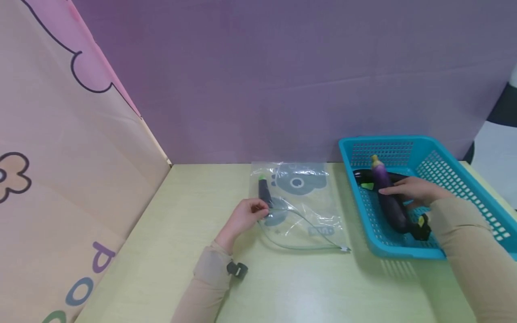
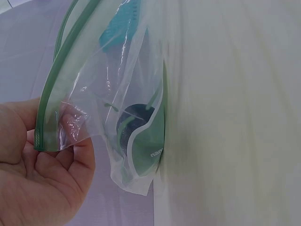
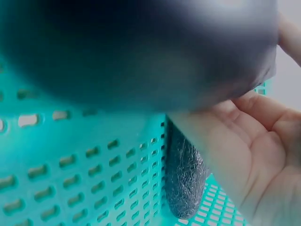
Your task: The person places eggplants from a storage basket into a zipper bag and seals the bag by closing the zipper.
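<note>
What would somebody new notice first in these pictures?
Probably the bright turquoise basket on the table's right, where the right hand holds a purple eggplant. Next, the left hand, pinching the green-edged mouth of a clear plastic bag near the middle, with a dark eggplant inside.

Plain purple backdrop [image 1: 242,80], flower-printed panel [image 1: 76,170] at left, pale yellowish tabletop [image 1: 181,211]
</note>
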A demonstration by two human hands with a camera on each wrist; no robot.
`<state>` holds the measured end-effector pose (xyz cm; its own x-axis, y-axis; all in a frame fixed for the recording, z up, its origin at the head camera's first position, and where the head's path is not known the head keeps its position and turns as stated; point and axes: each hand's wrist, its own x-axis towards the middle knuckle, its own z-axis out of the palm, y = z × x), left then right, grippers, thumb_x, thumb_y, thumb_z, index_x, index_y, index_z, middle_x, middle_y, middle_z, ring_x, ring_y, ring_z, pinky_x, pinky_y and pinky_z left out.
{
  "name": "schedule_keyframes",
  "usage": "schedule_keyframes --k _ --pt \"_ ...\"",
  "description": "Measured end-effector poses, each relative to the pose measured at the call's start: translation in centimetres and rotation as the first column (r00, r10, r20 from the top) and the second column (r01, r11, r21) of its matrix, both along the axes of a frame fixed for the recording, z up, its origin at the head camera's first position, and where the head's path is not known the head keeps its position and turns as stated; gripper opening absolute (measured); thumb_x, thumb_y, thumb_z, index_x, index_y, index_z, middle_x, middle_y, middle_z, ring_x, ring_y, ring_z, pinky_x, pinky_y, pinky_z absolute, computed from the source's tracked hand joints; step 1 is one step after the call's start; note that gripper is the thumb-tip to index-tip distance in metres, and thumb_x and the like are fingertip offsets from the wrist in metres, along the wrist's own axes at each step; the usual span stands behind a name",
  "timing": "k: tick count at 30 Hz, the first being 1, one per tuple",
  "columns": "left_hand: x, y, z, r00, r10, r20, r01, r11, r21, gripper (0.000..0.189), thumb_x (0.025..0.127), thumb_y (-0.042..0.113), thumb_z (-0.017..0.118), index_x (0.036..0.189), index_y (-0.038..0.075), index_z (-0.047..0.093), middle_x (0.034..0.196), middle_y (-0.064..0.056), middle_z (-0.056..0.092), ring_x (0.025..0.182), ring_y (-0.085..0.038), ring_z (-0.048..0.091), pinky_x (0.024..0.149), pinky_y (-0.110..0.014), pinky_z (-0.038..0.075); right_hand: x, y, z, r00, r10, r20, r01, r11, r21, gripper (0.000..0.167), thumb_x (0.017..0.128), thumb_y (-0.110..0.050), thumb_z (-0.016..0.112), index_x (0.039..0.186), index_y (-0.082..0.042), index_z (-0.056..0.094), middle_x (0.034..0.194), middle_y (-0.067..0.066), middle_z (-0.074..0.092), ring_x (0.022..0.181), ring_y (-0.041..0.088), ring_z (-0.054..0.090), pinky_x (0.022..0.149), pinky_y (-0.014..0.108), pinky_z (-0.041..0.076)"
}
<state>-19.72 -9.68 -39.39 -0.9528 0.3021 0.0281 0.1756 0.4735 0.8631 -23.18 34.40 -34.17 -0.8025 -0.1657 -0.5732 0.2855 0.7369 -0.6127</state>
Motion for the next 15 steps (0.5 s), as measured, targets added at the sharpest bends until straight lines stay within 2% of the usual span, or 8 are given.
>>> schedule_keyframes --k 7,15 --pt "-0.02 -0.02 0.09 1.0 -0.001 0.005 0.001 1.0 -0.011 0.012 0.088 0.005 0.062 0.098 -0.001 0.066 0.091 -0.01 0.067 0.079 -0.014 0.056 0.069 -0.024 0.049 -0.46 0.17 -0.31 0.999 0.0 0.052 0.004 0.996 -0.091 0.096 0.095 -0.054 0.04 0.139 0.023 0.002 0.146 0.042 0.01 0.135 0.054 0.016 0.101 0.054 0.042" --pt "0.02 0.1 0.24 1.0 0.013 0.014 -0.013 1.0 -0.008 0.012 0.088 0.005 0.062 0.097 0.0 0.066 0.091 -0.009 0.067 0.079 -0.013 0.056 0.07 -0.024 0.049 -0.81 0.56 -0.3 0.995 -0.018 0.094 0.034 0.985 -0.166 0.096 0.097 -0.055 0.033 0.14 0.018 -0.012 0.148 0.039 -0.001 0.138 0.05 0.009 0.11 0.053 0.029"
